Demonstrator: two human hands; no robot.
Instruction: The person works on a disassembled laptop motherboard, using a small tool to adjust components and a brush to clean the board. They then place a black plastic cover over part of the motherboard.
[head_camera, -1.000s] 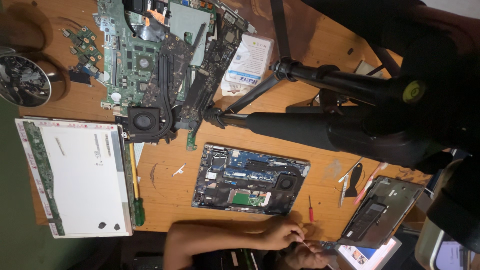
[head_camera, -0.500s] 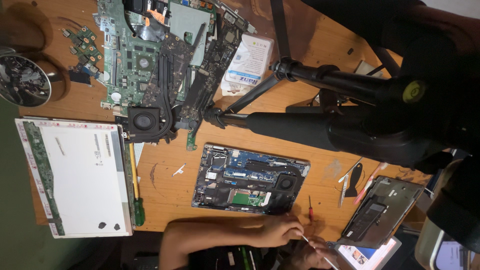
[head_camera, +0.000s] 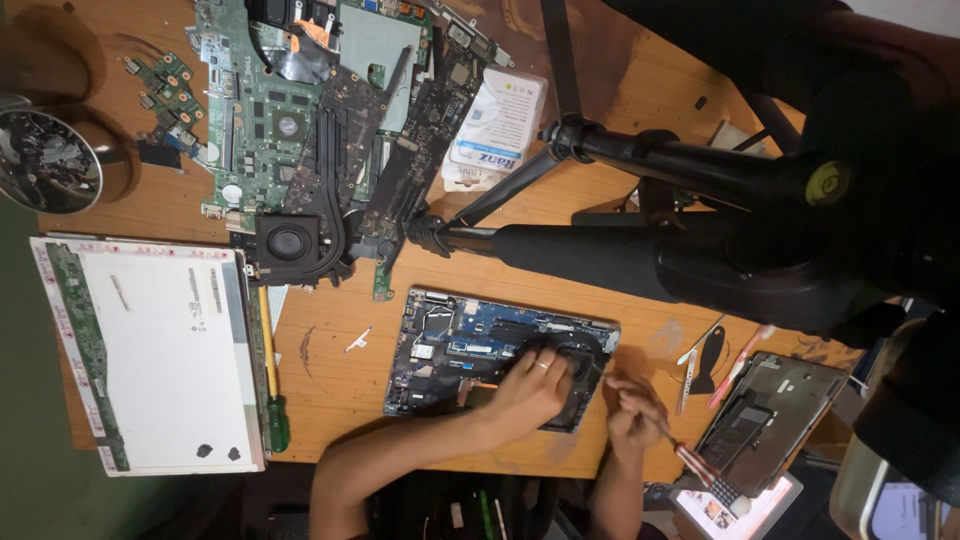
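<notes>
Since half second ago our left hand (head_camera: 535, 385) moved up onto opened laptop (head_camera: 497, 355), palm flat, gripping nothing; right hand (head_camera: 635, 415), at its three o'clock, pinches screwdriver (head_camera: 700, 470).

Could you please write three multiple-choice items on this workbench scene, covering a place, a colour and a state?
1. Where does the left hand rest?
A. on the opened laptop base
B. on the white screen panel
C. on the tripod

2. What colour is the handle of the screwdriver lying beside the screen panel?
A. red
B. green
C. blue

3. How is the right hand?
A. flat on the table
B. out of view
C. closed around a small screwdriver

Answers:
1 A: the left hand lies on the opened laptop base.
2 B: the long screwdriver next to the screen panel has a green handle.
3 C: the right hand grips the small screwdriver just off the laptop's edge.
</notes>
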